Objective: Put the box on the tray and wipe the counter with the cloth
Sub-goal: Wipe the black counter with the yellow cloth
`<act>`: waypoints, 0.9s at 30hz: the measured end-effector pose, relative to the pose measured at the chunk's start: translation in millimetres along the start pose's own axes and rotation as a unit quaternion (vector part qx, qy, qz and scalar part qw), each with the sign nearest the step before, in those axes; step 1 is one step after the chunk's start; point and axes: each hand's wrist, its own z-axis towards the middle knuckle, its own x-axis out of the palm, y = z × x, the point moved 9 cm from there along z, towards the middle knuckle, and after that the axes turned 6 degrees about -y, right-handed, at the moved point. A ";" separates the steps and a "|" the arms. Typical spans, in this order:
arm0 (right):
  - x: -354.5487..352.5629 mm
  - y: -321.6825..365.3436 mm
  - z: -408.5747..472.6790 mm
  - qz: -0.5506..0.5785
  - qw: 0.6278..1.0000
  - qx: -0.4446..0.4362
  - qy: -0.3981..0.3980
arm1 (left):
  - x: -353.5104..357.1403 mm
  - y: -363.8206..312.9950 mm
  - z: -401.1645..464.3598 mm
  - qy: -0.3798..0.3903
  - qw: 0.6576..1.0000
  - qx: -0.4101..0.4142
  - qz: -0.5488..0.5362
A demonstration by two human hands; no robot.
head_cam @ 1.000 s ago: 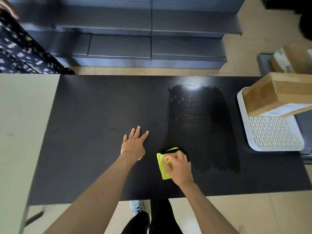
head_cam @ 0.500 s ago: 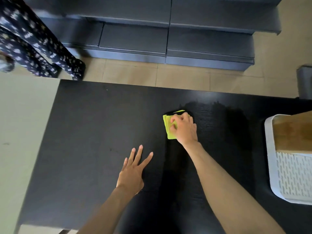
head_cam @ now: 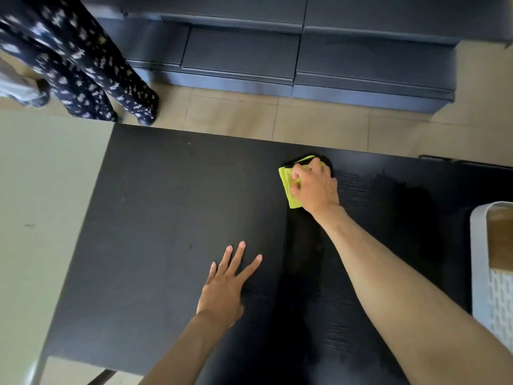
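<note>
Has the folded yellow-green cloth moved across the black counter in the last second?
Yes. The folded yellow-green cloth, under the right hand, has gone from the near edge of the black counter almost to its far edge.

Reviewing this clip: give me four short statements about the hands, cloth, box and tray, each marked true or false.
1. The right hand presses the yellow cloth on the black counter. True.
2. The left hand holds the box. False: it lies flat and open on the counter.
3. The wooden box sits in the white tray. True.
4. The cloth lies at the counter's near edge. False: it is near the far edge.
</note>
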 end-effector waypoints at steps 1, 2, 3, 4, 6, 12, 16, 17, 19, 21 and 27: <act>2.8 2.2 -9.6 -0.003 1.000 0.004 0.006 | -0.2 0.3 1.5 0.008 1.000 0.001 0.008; 5.0 5.8 -21.5 -0.006 1.000 0.006 0.010 | -0.5 0.6 1.4 0.017 1.000 0.003 0.017; 7.9 9.5 -34.5 -0.009 1.000 0.007 0.013 | 0.2 0.8 1.0 0.027 0.999 0.004 0.025; 10.3 13.3 -47.8 -0.013 1.000 0.009 0.017 | -0.4 0.5 0.9 0.035 0.999 0.005 0.028; 16.0 19.5 -75.1 -0.020 0.999 0.014 0.020 | -7.0 -0.8 0.6 0.049 0.999 0.005 0.023; 36.7 42.4 -181.9 -0.016 0.999 0.031 0.004 | -33.7 11.1 -14.7 0.023 1.000 0.001 -0.006; 58.4 62.6 -262.3 -0.039 0.998 0.046 0.005 | -11.4 31.3 -52.0 -0.005 1.000 0.010 0.022; 64.3 67.7 -281.8 -0.046 0.998 0.049 0.007 | -1.3 35.5 -63.4 -0.006 0.999 0.014 0.031; 74.9 76.8 -319.8 -0.057 0.997 0.056 0.013 | 20.3 40.9 -84.3 -0.006 0.999 0.024 0.039; 82.0 84.5 -353.6 -0.054 0.996 0.067 0.008 | 39.9 41.7 -103.3 -0.008 0.999 0.029 0.034; 89.8 92.9 -386.2 -0.048 0.991 0.110 -0.059 | 70.4 29.7 -137.4 -0.014 1.000 0.018 -0.011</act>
